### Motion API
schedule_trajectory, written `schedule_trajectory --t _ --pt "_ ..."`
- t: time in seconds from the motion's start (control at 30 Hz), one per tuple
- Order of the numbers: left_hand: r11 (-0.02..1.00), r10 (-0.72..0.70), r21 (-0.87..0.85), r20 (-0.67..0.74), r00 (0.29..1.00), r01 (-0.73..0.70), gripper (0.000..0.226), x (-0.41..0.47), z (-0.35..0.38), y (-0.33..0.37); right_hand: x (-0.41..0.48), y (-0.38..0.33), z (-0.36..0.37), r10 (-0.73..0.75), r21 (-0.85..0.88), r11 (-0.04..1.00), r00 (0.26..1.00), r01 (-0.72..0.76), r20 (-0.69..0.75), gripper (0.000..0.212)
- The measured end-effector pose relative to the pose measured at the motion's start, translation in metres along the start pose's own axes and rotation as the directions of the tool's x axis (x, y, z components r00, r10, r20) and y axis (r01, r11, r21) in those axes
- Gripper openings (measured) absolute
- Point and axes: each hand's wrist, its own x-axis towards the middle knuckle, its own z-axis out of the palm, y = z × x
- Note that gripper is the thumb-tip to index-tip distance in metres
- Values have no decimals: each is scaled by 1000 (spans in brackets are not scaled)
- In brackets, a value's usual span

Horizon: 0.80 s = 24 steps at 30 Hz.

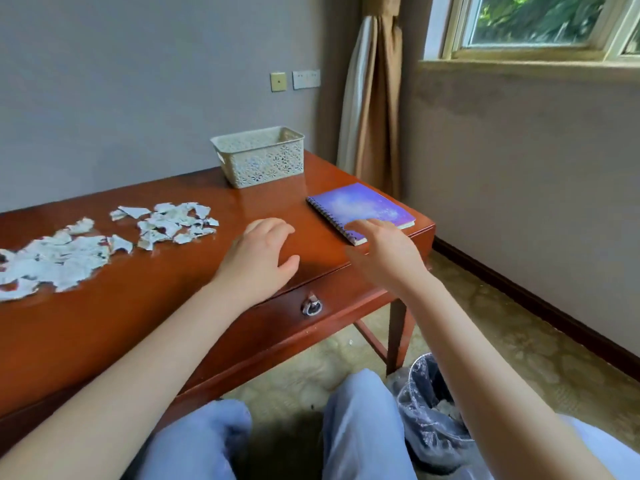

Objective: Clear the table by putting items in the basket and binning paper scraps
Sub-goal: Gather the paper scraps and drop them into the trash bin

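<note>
The right hand (pixel 384 254), fingers straight and slightly spread, touches the purple spiral notebook (pixel 360 206) at two o'clock. The left hand (pixel 258 259) rests loosely curved on the table (pixel 104 327). The basket (pixel 260 159) sits at twelve, the torn paper scraps (pixel 69 254) at nine.

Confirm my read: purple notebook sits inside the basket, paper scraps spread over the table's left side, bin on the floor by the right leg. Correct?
One error: the purple notebook lies flat on the table, right of the basket and nearer the person, not inside it, with the right hand at its near corner. The head view shows this. The paper scraps and bin are as stated.
</note>
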Motion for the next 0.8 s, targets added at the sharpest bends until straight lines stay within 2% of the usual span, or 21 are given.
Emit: schedule_trajectory --t 0.17,0.37,0.6,0.7,0.8 --pt "986 -159 48 -20 987 160 42 -29 -25 -65 23 -67 25 -154 54 987 986 151 62 41" --pt "931 -354 86 -32 935 355 43 -58 -31 -128 49 -123 64 -279 56 960 949 274 145 43" --pt "853 -508 110 -50 860 510 45 -82 -18 -195 82 -159 128 -274 47 961 916 272 293 48" --pt "839 -525 114 -81 847 531 47 -78 -10 -213 92 -168 152 -245 47 969 930 241 275 54" --pt "832 -534 103 -117 837 545 49 -66 -4 -225 102 -175 172 -257 18 966 947 259 195 62"
